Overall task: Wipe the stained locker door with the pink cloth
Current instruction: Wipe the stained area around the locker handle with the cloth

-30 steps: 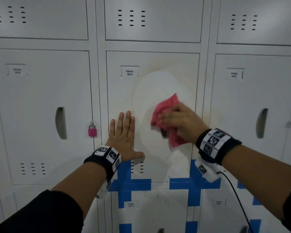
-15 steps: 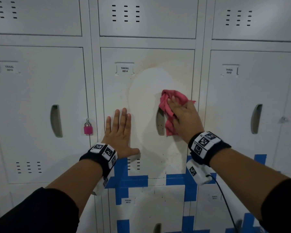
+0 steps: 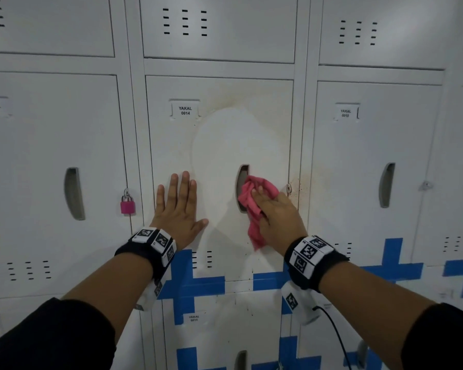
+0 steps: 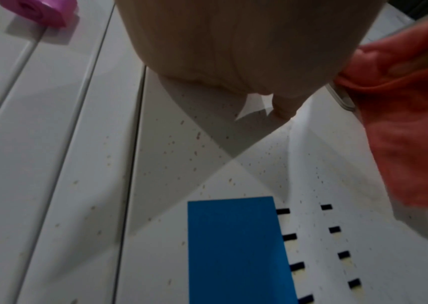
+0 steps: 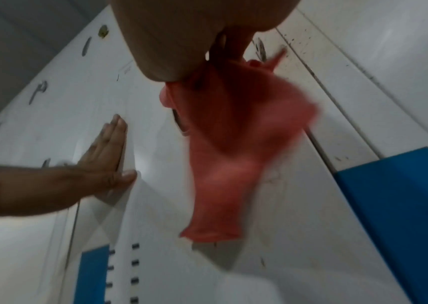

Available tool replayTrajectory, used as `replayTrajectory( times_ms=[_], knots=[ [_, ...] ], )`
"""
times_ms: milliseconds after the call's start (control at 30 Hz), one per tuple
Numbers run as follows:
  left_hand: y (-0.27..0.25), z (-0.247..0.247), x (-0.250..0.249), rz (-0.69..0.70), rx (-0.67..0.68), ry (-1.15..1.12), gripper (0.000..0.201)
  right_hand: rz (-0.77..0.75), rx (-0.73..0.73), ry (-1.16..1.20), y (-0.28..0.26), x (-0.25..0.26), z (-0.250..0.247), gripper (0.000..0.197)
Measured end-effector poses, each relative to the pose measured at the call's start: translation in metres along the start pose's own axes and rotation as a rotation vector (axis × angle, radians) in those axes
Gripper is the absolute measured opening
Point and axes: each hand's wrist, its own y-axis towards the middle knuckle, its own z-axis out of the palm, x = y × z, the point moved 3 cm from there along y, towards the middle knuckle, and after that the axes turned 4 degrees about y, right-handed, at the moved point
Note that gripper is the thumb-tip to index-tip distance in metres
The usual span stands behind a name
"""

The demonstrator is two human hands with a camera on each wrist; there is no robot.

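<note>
The pink cloth (image 3: 254, 206) hides the handle slot's lower part beneath the right hand (image 3: 278, 217); its hanging tail is blurred.

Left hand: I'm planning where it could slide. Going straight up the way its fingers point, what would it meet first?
Probably the label holder above the left hand; bare door lies between.

Wall of grey metal lockers (image 3: 51, 161), blue tape crosses (image 3: 187, 284), pink padlock (image 3: 127, 204).
</note>
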Motion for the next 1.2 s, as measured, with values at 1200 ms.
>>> replayTrajectory(
  times_ms=[1200],
  knots=[
    [0.0, 0.005, 0.001, -0.003, -0.025, -0.013, 0.09, -0.177, -0.167, 0.02, -0.027, 0.026, 0.017, 0.037]
  ],
)
